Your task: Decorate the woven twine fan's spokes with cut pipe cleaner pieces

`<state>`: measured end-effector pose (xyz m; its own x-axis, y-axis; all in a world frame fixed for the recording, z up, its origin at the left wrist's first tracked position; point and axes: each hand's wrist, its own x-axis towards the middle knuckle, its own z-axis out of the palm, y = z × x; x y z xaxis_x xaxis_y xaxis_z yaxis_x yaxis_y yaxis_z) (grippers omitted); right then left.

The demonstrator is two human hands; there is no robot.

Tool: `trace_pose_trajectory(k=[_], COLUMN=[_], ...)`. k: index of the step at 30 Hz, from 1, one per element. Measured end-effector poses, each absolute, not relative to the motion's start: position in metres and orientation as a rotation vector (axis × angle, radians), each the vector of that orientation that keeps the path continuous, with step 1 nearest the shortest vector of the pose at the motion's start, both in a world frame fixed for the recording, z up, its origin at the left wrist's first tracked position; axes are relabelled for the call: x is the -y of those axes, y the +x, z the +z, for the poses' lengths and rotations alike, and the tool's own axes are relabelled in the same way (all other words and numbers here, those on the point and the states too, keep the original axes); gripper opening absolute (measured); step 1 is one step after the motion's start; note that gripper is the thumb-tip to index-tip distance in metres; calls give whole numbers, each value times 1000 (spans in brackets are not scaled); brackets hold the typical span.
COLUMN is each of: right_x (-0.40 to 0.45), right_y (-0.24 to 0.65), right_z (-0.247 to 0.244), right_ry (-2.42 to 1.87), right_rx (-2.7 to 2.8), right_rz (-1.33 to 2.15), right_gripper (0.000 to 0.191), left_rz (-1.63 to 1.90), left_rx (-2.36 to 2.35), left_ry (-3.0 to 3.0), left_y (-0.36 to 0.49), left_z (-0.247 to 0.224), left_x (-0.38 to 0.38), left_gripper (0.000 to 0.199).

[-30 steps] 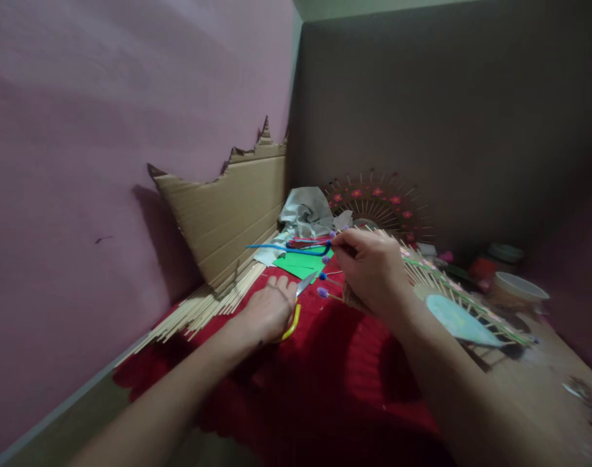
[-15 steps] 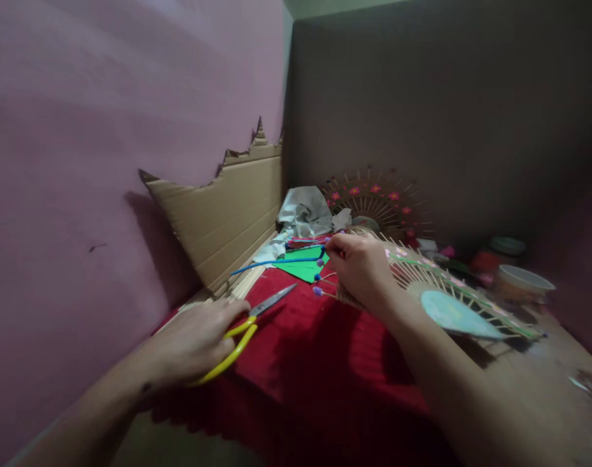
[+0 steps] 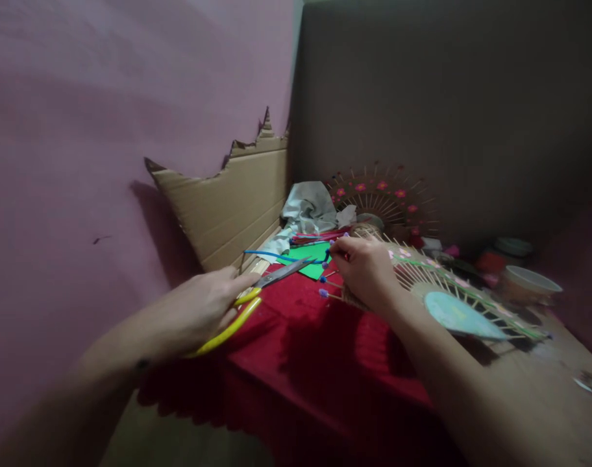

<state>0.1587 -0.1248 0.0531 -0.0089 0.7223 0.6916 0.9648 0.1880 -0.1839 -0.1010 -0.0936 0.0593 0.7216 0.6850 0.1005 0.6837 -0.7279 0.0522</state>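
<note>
Red cloth; left hand grips scissors, tips forward-right; right hand pinches blue strand, long axis leftward

Left hand holding yellow-handled scissors, right hand pinching blue strand

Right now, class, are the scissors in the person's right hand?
No, the left hand holds the yellow-handled scissors.

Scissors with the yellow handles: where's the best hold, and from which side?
Grip the scissors by their yellow handles, probably from the near left, as the left hand does: the metal blades point away and rightward, so a grip there sits clear of the edges.
</note>
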Motion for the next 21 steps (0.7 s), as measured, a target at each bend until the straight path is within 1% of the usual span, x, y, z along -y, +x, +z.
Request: trace_pose_trajectory(k=[2,6,21], right_x=[125,124,122], right_y=[158,156,156], right_z=[53,51,47], right_ry=[-1608,-1654,-1651], right_rx=[1791,1810,1842], right_rz=[-449,-442,-437], right_gripper=[18,18,19], left_rz=[63,3,58], left_rx=[-1135,-1136,-1113], left_ry=[2906,2904,2944], left_y=[-93,-82,-74], left_z=[65,75,80], left_x=[92,94,91], left_gripper=[43,39,30])
